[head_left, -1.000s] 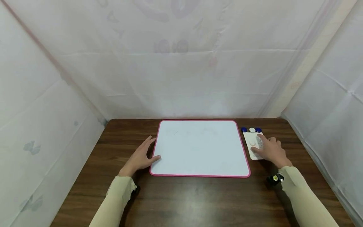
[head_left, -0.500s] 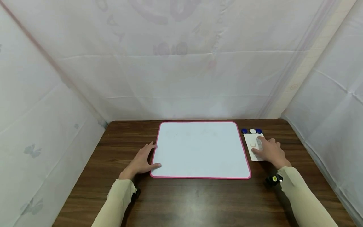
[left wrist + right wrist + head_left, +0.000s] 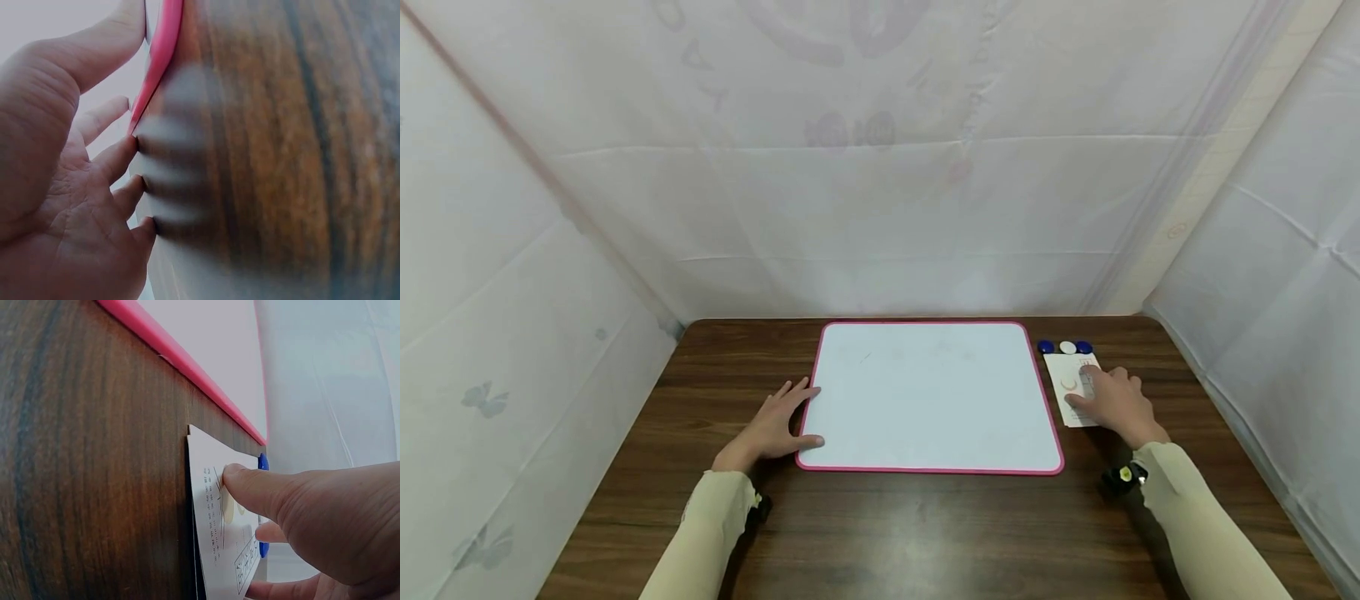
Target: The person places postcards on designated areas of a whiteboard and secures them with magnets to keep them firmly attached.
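A whiteboard (image 3: 925, 396) with a pink rim lies flat on the brown wooden table. At its left edge rests my left hand (image 3: 769, 427), fingers spread, thumb and fingertips over the rim; the left wrist view shows the pink rim (image 3: 164, 47) beside the thumb. My right hand (image 3: 1122, 407) is over a small stack of printed white cards (image 3: 1063, 364) right of the board. In the right wrist view its thumb (image 3: 253, 487) touches the top card (image 3: 209, 462), which bears text, a pale curved drawing and a small grid. The hand covers the stack's right part.
Behind the cards lie two blue round pieces, one at the left (image 3: 1046, 347) and one at the right (image 3: 1084, 347), with a white round piece (image 3: 1067, 347) between them. Whitish sheeting (image 3: 865, 225) hangs behind the table and on both sides.
My left hand has slid a little toward me along the board's left edge. The right hand stays at the cards, nearly still. The head view has tilted slightly.
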`<state>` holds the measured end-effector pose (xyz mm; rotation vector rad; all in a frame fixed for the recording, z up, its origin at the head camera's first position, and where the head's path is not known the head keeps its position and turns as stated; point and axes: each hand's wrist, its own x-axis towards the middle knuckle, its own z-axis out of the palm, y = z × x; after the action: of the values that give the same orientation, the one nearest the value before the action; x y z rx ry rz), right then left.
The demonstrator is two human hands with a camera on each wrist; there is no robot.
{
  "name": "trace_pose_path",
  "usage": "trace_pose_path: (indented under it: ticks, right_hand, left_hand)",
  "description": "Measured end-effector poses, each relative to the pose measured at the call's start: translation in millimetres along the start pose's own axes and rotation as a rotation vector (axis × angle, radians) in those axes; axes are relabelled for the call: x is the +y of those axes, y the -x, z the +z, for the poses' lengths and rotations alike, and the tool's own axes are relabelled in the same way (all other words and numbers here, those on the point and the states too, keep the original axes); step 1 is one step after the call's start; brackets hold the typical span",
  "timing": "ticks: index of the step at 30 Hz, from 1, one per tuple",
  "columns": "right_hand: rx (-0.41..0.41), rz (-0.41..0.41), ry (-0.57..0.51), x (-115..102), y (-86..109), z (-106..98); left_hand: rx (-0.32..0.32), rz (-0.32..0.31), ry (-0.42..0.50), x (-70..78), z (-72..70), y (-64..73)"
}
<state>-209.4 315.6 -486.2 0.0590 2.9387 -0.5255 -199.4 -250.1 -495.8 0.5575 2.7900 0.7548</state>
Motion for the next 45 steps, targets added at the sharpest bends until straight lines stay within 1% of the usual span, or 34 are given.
trace_pose_path:
  ticks: [8, 15, 20, 29, 32, 39, 42, 45]
  right_hand:
    - [-0.007, 0.015, 0.011, 0, -0.9, -1]
    - [-0.013, 0.03, 0.019, -2, -0.4, -3]
    - [-0.011, 0.032, 0.028, -3, 0.8, -2]
    - [0.009, 0.053, 0.046, -4, -1.4, -1]
    - [0.011, 0.038, 0.052, -4, -1.4, -4]
    - [0.072, -0.075, 0.055, -3, 0.3, -17]
    - [0.081, -0.086, 0.043, -4, -0.2, -24]
    - [0.073, -0.072, 0.026, -6, -0.4, -31]
  left_hand:
    - [-0.004, 0.001, -0.014, -2.1, 0.7, -2.7]
    - [-0.007, -0.019, -0.014, -1.5, 0.7, -3.0]
    - [-0.026, -0.037, -0.017, -2.0, 1.0, -3.0]
    - [-0.06, -0.051, -0.015, -5.1, -0.1, -2.8]
    - [-0.071, -0.057, -0.005, -4.6, -1.2, -2.4]
    - [-0.084, -0.039, 0.014, -1.8, -3.1, 0.4]
    - [-0.083, -0.032, 0.019, -1.0, -5.1, 1.6]
    - [-0.085, -0.029, 0.018, -0.5, -7.4, 1.9]
